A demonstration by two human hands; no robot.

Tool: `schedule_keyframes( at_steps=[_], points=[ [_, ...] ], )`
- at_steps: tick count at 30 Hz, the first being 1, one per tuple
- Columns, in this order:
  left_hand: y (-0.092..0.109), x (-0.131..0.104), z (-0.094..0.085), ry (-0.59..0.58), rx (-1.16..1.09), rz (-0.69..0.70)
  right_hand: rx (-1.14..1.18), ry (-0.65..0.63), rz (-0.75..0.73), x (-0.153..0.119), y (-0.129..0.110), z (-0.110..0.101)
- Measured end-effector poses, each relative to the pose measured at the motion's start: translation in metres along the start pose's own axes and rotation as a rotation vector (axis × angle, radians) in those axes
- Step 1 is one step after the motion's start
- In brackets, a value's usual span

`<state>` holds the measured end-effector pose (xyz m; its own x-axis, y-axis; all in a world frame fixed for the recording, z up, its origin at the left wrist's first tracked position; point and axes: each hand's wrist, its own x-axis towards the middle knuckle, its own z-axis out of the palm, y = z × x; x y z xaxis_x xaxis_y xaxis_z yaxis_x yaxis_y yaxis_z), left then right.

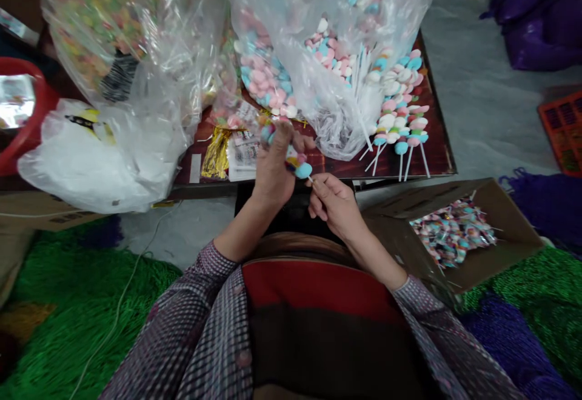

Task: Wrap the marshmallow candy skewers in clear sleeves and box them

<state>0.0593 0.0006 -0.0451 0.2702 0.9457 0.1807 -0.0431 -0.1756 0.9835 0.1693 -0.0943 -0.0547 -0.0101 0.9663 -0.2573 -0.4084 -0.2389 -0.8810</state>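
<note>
In front of my body, just off the table's near edge, my left hand (276, 166) is wrapped round a candy skewer (303, 171) of colourful sweets. A blue sweet shows at its lower end, and more pieces poke out above the thumb. My right hand (334, 200) pinches the white stick below that blue sweet. Nearest to the left hand on the table are printed white packets (243, 154) and a bundle of gold twist ties (216, 154). To the right lies a pile of finished-looking candy skewers (400, 112), sticks toward me.
Large clear bags hold pink, blue and white sweets (268, 79) and green-orange sweets (104, 6). A bag of white sticks (341, 127) lies mid-table. A cardboard box (509, 242) with wrapped skewers stands at lower right. A red basin (39, 94) is at left, green strands (82, 291) below.
</note>
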Motion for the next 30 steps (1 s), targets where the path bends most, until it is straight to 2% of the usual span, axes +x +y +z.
schedule_keyframes(
  at_steps=[2,4,8,13,16,18,22,25,28,30],
  points=[
    [-0.007,-0.01,0.009,0.048,-0.088,-0.009,0.041,-0.002,0.013,0.0,0.0,0.004],
    [-0.006,-0.016,0.01,0.038,-0.199,-0.015,0.065,-0.005,0.015,0.001,-0.001,0.004],
    [0.005,-0.01,-0.007,-0.043,-0.272,-0.043,0.065,-0.029,0.044,0.003,-0.002,-0.001],
    [0.011,0.009,-0.021,0.088,-0.204,-0.052,-0.089,-0.074,0.04,0.004,-0.003,-0.009],
    [0.013,0.012,-0.016,0.159,-0.338,-0.052,-0.343,-0.022,-0.054,0.002,-0.003,-0.015],
    [0.014,0.008,-0.007,0.165,-0.441,-0.096,-0.476,0.014,-0.118,0.001,-0.001,-0.015],
    [0.014,-0.011,0.006,0.116,-0.592,-0.223,-0.457,-0.019,-0.124,0.001,0.003,-0.006],
    [0.017,-0.015,-0.004,0.068,-0.616,-0.284,-0.356,-0.067,-0.053,0.001,0.003,-0.003],
    [0.024,-0.005,-0.023,-0.005,-0.738,-0.196,-0.28,-0.168,0.032,-0.002,0.004,-0.007],
    [0.026,0.002,-0.029,0.036,-0.758,-0.151,-0.274,-0.223,0.078,-0.003,0.005,-0.01]
  ],
)
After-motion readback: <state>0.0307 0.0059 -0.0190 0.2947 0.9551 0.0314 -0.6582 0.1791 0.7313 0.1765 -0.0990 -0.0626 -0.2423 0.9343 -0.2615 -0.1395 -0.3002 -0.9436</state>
